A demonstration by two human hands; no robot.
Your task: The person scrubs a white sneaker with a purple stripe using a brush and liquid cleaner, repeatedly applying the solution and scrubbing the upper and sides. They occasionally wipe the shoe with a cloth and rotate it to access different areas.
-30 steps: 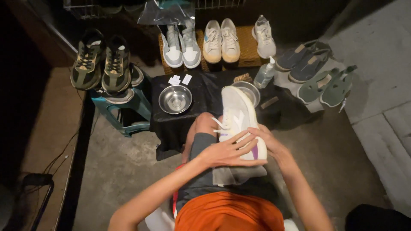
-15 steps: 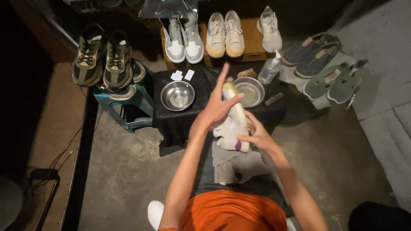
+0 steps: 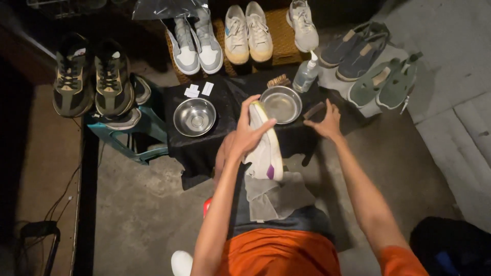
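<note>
Holding: the left hand (image 3: 249, 134) grips a white sneaker (image 3: 266, 145) at frame centre, fingers wrapped over its upper side, thumb at the toe end.
Sneaker position: it is tilted, toe toward the top of the frame, heel with a purple patch toward the bottom, above a grey cloth (image 3: 273, 197) lying on the person's lap.
Right hand: the right hand (image 3: 326, 122) is right of centre, fingers spread wide, resting on a dark brush (image 3: 313, 110) at the edge of the table (image 3: 230, 89); it grips nothing that I can tell.
Table: low, covered in black cloth, in the upper middle of the frame.
Bowls: one steel bowl (image 3: 194, 116) sits left of the sneaker; a second steel bowl (image 3: 281, 104) is just beside the sneaker's toe.
Bottle: a clear pump bottle (image 3: 307, 74) stands at the table's upper right corner, near a wooden-backed brush (image 3: 279, 81).
Paper: two small white slips (image 3: 199, 90) lie above the left bowl.
Upper left: a pair of olive sneakers (image 3: 92, 76) rests on a teal stool (image 3: 135, 140).
Top: a grey-and-white pair (image 3: 197, 43) and a white pair (image 3: 248, 33) sit on a woven surface.
Upper right: grey and green slip-on shoes (image 3: 368, 66) lie on the floor.
</note>
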